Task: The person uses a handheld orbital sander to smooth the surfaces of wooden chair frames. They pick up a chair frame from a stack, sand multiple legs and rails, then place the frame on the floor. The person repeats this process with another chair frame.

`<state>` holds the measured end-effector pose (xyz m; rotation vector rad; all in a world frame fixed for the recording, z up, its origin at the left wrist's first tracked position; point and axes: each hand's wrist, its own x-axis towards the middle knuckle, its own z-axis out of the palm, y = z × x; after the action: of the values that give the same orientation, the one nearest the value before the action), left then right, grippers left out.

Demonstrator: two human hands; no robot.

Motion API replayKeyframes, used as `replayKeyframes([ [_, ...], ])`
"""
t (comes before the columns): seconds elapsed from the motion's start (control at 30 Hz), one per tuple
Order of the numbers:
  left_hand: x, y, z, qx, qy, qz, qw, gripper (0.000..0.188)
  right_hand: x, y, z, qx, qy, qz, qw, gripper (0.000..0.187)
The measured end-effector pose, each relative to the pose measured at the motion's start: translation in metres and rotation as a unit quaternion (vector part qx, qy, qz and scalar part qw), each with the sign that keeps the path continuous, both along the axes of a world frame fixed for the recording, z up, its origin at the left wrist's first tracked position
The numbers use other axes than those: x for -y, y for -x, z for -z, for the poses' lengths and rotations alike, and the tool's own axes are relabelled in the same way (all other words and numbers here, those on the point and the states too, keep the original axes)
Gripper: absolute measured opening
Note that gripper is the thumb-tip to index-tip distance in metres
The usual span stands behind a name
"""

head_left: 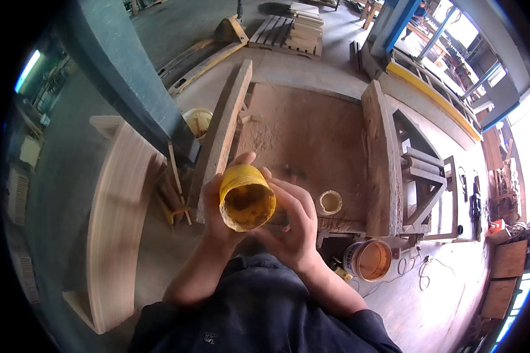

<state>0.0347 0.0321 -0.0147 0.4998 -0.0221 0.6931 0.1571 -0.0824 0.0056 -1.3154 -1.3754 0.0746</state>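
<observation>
A yellow plastic tub (232,179) is held up between my two hands, its open mouth tilted toward me. Dark brown residue coats the inside, and the rim looks crusted. My left hand (214,213) wraps round the tub's left side. On the other side, my right hand (294,220) has its fingers against the tub's wall. Behind my hands lies a dusty brown workbench top (312,129). A small round pot (330,202) with a pale rim stands on it, right of my right hand. A small dark-and-red item behind my fingers is too hidden to name.
Thick wooden boards stand along the bench's left (232,117) and right (378,159) sides. A bucket (374,262) sits on the floor below. At left are a curved wooden panel (115,229) and a green-grey pillar (123,70). Cables (424,273) lie on the floor at right.
</observation>
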Motion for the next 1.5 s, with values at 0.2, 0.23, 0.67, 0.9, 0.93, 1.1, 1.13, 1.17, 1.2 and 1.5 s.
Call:
replayKeyframes([
  [0.2,0.015,0.0,-0.019,-0.151,-0.134,-0.125,0.971,0.081,-0.003,0.004,-0.003,0.006,0.011,0.034,0.999,0.082],
  [0.23,0.016,-0.001,-0.019,-0.163,-0.16,-0.14,0.963,0.082,-0.003,0.005,-0.005,0.008,0.013,0.045,0.999,0.083],
  [0.67,0.008,0.016,0.023,-0.102,-0.033,0.014,0.994,0.091,-0.006,0.0,0.003,-0.036,0.004,0.036,0.999,0.079],
  [0.9,-0.002,0.002,0.009,-0.027,-0.014,0.06,0.998,0.09,0.001,-0.001,0.001,-0.02,-0.014,0.016,1.0,0.083],
  [0.93,-0.001,0.001,0.008,-0.024,-0.01,0.06,0.998,0.091,0.002,0.0,-0.001,-0.022,-0.019,0.007,1.0,0.084],
  [1.1,-0.003,-0.004,0.009,0.025,-0.024,0.089,0.995,0.093,0.015,-0.003,-0.007,-0.031,-0.108,0.024,0.993,0.065],
  [1.13,-0.004,-0.004,0.012,0.02,-0.025,0.08,0.996,0.095,0.016,-0.006,-0.009,0.025,-0.121,0.039,0.992,0.062],
  [1.17,-0.006,-0.004,0.016,0.013,-0.025,0.072,0.997,0.096,0.02,-0.006,-0.02,0.033,-0.081,0.042,0.995,0.041],
  [1.2,-0.007,-0.004,0.017,0.007,-0.025,0.064,0.998,0.098,0.018,-0.006,-0.02,0.065,-0.055,0.058,0.995,0.037],
  [1.5,0.009,-0.009,0.015,-0.215,-0.22,-0.159,0.938,0.076,-0.002,-0.003,0.006,0.007,0.105,0.02,0.994,0.032],
])
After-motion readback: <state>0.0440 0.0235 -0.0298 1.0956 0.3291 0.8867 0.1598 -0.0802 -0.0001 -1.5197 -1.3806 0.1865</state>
